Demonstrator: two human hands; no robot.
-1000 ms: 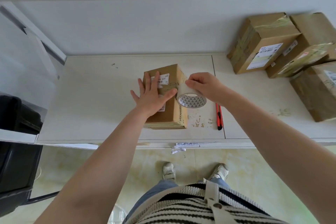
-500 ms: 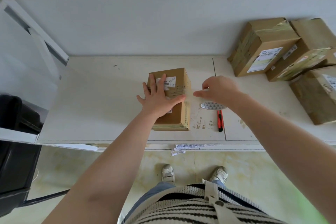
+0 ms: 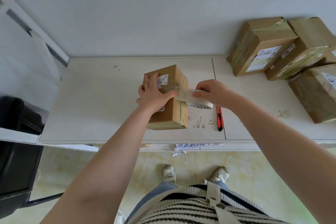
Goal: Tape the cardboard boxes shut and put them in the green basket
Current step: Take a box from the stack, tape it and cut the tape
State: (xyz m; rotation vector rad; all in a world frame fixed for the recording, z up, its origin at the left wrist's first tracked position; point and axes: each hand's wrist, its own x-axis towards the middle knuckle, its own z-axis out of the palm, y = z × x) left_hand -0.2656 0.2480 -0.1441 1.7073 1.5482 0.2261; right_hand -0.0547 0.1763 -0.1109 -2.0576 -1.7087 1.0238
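Small brown cardboard box (image 3: 168, 100) sits mid white surface (image 3: 94, 100). Left hand (image 3: 154, 94) pressing flat on top, grip open. Right hand (image 3: 211, 92) w/ grip pinching clear tape roll (image 3: 197, 102) beside box.

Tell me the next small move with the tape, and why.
Probably pull the tape roll further right and down the box's side: the right hand holds a strip stretched from the cardboard box, while the left hand presses its end on top.
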